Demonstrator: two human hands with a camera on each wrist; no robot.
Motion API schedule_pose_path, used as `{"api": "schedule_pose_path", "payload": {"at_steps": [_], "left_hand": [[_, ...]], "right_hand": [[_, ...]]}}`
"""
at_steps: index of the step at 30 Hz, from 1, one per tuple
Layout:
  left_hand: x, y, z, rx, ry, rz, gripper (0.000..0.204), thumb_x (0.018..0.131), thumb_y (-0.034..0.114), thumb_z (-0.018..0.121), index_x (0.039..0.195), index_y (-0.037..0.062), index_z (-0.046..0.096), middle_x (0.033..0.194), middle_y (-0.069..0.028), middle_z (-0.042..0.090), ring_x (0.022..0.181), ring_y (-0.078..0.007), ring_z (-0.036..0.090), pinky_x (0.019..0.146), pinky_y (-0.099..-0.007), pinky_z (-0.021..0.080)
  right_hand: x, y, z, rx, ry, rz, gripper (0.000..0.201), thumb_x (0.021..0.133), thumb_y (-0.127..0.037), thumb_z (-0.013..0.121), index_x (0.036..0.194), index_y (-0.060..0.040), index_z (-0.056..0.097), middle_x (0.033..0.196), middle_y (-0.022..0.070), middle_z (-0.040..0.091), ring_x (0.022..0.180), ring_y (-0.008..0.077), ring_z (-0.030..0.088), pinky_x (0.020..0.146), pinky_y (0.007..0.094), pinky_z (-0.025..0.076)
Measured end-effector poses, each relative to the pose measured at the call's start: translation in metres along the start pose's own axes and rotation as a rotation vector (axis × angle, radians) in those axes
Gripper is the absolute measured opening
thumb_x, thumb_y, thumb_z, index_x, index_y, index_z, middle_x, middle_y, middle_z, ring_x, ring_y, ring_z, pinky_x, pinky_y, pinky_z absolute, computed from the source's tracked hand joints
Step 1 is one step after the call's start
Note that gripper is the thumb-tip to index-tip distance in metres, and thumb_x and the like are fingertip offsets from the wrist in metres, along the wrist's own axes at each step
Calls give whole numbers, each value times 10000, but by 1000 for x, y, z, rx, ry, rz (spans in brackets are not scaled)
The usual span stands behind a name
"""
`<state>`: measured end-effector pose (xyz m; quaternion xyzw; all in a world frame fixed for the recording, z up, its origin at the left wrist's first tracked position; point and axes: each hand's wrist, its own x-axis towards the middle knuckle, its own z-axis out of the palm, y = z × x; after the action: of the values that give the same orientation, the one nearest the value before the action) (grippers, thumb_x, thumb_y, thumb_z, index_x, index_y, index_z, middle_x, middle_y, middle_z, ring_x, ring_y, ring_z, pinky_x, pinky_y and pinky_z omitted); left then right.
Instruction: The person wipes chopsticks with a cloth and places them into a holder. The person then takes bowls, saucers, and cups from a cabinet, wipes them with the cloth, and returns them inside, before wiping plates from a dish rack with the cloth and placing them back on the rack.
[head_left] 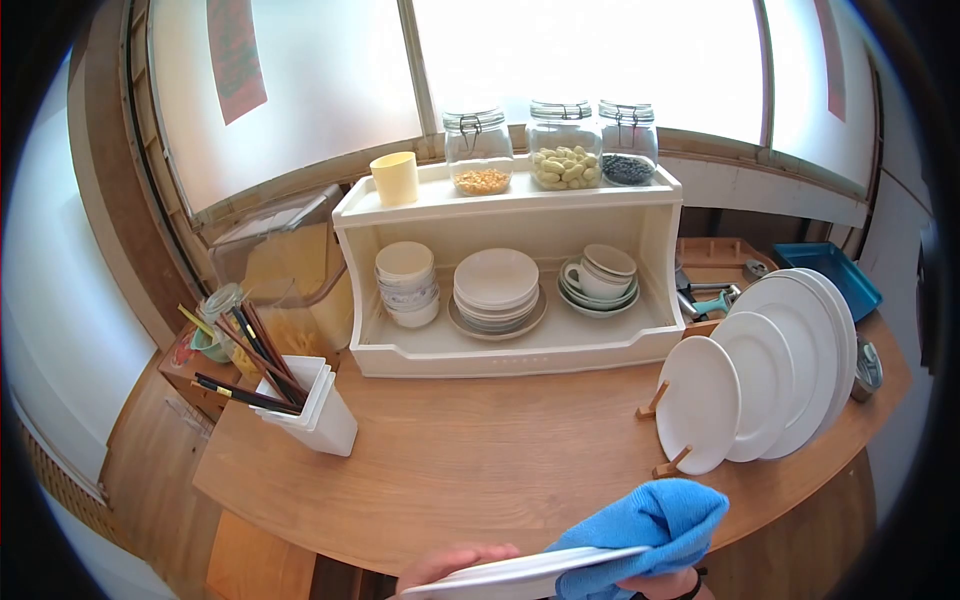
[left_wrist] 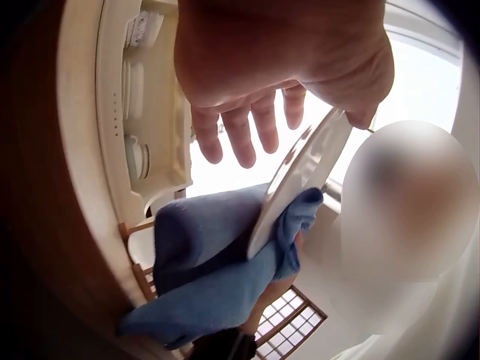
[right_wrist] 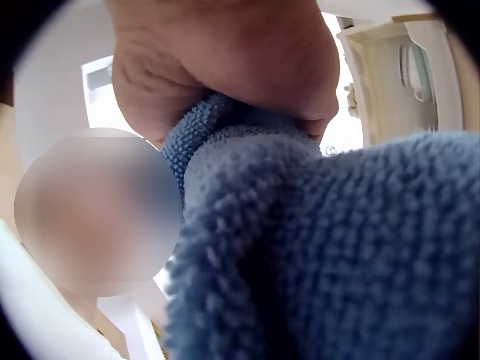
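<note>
Low in the head view, a white plate [head_left: 520,577] is tilted nearly edge-on, with a blue cloth [head_left: 650,525] folded over its right end. My left hand [head_left: 450,566] is at the plate's left side; in the left wrist view this hand [left_wrist: 285,67] has straight, spread fingers, its thumb at the rim of the plate [left_wrist: 307,161]. My right hand [head_left: 665,583] grips the cloth against the plate from the right. Up close, the right wrist view shows that hand [right_wrist: 225,60] curled on the bunched cloth [right_wrist: 300,225], its fingertips mostly hidden.
On the wooden table [head_left: 480,440], a white shelf [head_left: 520,362] holds bowls, small plates, a cup and jars. White plates [head_left: 698,405] stand in a wooden rack at right. A white holder [head_left: 325,420] with chopsticks is at left, a blue tray [head_left: 835,280] at back right.
</note>
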<state>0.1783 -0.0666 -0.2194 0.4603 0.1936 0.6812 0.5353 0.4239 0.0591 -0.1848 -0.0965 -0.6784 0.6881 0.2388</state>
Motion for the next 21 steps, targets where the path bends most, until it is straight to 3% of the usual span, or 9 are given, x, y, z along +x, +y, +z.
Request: {"api": "schedule_pose_path", "payload": {"at_steps": [1, 3, 5, 7, 13, 18, 20, 21], "left_hand": [[-1, 3, 0, 84, -63, 41, 626, 939, 474, 530, 1378, 38, 433, 1383, -208, 485, 1287, -359, 453, 1078, -533, 340], [-21, 3, -13, 78, 23, -24, 580, 957, 466, 515, 1327, 20, 486, 1323, -207, 531, 1263, -344, 478, 1061, -523, 357], [-30, 4, -15, -87, 188, -51, 561, 951, 454, 535, 1300, 15, 519, 1297, -192, 557, 1240, -349, 499, 1059, -517, 360], [-27, 7, -12, -117, 149, -43, 616, 923, 485, 563, 1327, 23, 506, 1332, -176, 547, 1238, -360, 504, 1072, -521, 345], [-21, -6, 12, -582, 409, -49, 743, 880, 560, 559, 1411, 57, 428, 1416, -154, 488, 1310, -359, 437, 1109, -543, 293], [-26, -15, -2, -496, 412, -121, 772, 896, 585, 526, 1456, 81, 357, 1468, -147, 423, 1311, -359, 433, 1120, -545, 274], [-43, -22, -25, 12, 371, -250, 687, 929, 522, 533, 1437, 87, 374, 1458, -174, 409, 1294, -385, 445, 1091, -544, 326], [-32, -15, -22, 13, 367, -252, 687, 929, 522, 533, 1437, 87, 374, 1458, -174, 409, 1294, -385, 445, 1091, -544, 326]], "right_hand": [[-2, -1, 2, 0, -9, 6, 513, 835, -78, 708, 1269, 60, 472, 1130, 119, 598, 1068, 208, 564, 925, 320, 439], [0, -5, 7, -1, -19, 11, 512, 835, -78, 707, 1268, 62, 471, 1129, 120, 598, 1067, 208, 564, 923, 319, 440], [26, -13, 25, 6, -6, -4, 510, 833, -78, 708, 1265, 61, 474, 1127, 119, 598, 1062, 205, 565, 919, 317, 441], [46, -27, 28, 15, 14, -13, 507, 832, -78, 708, 1261, 60, 477, 1124, 117, 598, 1057, 202, 566, 915, 314, 443], [45, -20, 32, 50, 52, -48, 499, 827, -79, 710, 1251, 57, 485, 1117, 114, 597, 1042, 194, 568, 902, 306, 448], [30, -6, 36, 64, 83, -65, 493, 823, -79, 711, 1243, 55, 492, 1112, 111, 597, 1030, 187, 570, 891, 300, 452], [23, 0, 38, 78, 101, -77, 490, 821, -79, 712, 1240, 54, 494, 1109, 110, 597, 1025, 184, 571, 886, 297, 454], [15, 3, 31, 81, 111, -84, 489, 820, -79, 712, 1238, 53, 496, 1108, 109, 597, 1022, 183, 571, 884, 296, 454]]}}
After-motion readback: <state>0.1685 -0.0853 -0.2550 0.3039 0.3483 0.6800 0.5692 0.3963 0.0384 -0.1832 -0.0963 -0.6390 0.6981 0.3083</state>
